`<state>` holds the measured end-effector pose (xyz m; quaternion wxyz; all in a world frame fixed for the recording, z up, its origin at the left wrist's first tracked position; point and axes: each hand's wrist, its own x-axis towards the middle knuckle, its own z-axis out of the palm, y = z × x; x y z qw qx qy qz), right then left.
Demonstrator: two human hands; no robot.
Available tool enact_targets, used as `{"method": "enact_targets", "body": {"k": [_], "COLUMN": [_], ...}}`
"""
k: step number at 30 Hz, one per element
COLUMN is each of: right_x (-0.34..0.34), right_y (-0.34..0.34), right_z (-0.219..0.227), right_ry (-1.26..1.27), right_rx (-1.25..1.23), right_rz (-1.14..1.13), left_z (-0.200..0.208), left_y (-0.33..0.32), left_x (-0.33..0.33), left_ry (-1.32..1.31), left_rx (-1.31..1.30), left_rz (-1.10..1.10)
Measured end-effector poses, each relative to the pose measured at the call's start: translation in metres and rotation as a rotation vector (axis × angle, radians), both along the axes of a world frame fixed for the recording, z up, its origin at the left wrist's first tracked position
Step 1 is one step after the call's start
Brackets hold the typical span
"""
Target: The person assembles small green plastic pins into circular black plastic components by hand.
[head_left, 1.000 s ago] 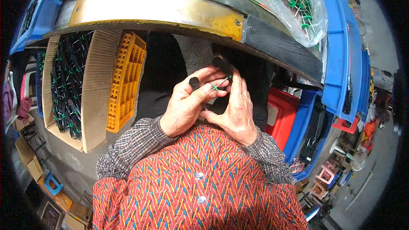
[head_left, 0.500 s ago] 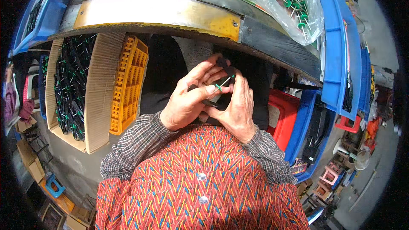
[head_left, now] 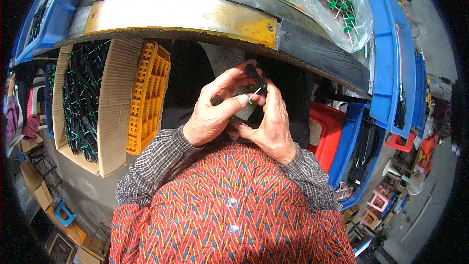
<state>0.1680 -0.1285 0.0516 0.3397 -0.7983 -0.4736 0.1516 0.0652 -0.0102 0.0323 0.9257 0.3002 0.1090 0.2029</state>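
Above my lap, my left hand (head_left: 207,115) and my right hand (head_left: 272,129) meet around a dark, black-handled piece (head_left: 252,73). Its thick black end sticks up by my left fingertips. My left thumb presses near a thin white pin with green ends (head_left: 255,94), which slants up toward my right fingers. A rounded black end (head_left: 216,100) pokes out beside my left thumb. Both hands are closed, and my palms hide how the black parts join. At upper right, a clear plastic bag (head_left: 359,32) holds many similar green-ended pins.
A metal-edged workbench (head_left: 181,14) spans the front. On my left stand a cardboard box (head_left: 119,112) of black pieces with green-ended pins and a yellow crate (head_left: 146,98). Right of me are a red stool-like plastic item (head_left: 330,134) and blue bins (head_left: 386,63) with black parts.
The black piece and the pin have tilted and shifted slightly left between my fingers. My left thumb has moved a little along the pin. Both hands keep their hold.
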Motion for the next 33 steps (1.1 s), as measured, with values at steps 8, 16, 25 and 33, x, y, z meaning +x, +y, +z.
{"method": "enact_targets", "body": {"k": [8, 16, 25, 33], "right_x": [-0.001, -0.002, -0.002, -0.004], "right_y": [0.007, 0.007, 0.009, 0.006], "right_z": [0.008, 0.004, 0.0, -0.008], "right_ry": [0.013, 0.058, 0.049, 0.121], "right_rx": [-0.059, -0.07, -0.061, -0.08], "right_rz": [-0.005, 0.021, 0.055, 0.073], "left_z": [0.002, 0.003, 0.0, 0.005], "left_y": [0.003, 0.007, 0.001, 0.002], "left_x": [0.005, 0.006, 0.004, 0.002], "left_ry": [-0.03, 0.06, 0.173, 0.227], "left_rx": [0.078, 0.197, 0.238, 0.283], "left_rz": [0.028, 0.077, 0.142, 0.137]}}
